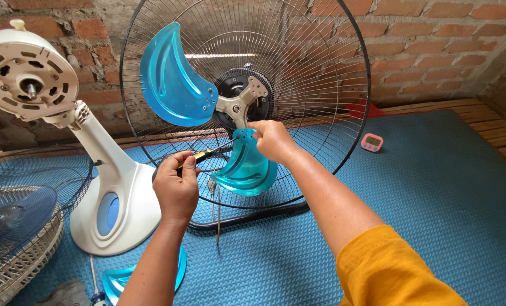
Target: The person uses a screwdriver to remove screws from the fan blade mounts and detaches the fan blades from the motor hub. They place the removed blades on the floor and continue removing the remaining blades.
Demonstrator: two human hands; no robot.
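Setting: brick wall behind, blue foam mat underfoot, wooden boards along the mat's far right edge.
Right fingers: pinched on the root of the lower blue blade, just where it meets the metal hub bracket; the right hand covers the joint, so whether a screw sits under the fingertips cannot be told.
Left fingers: clenched round the dark handle of a screwdriver; the left hand sits lower left of the hub, the shaft angled up toward the blade root.
Fan: a large wire guard stands upright at the middle of the mat's far edge; one blue blade is fixed at upper left, and the lower blade hangs from the bracket's bottom arm. The third arm is bare.
Step, as judged: work at the lower blade's fastening, driver about to meet the joint.
Next move calls for: keeping the blade steady, tip square on the fastener.
Around: a loose blue blade lies at the mat's near left edge; a white fan stand with bare motor head sits left; another fan grille at far left; a small pink timer right of the guard.
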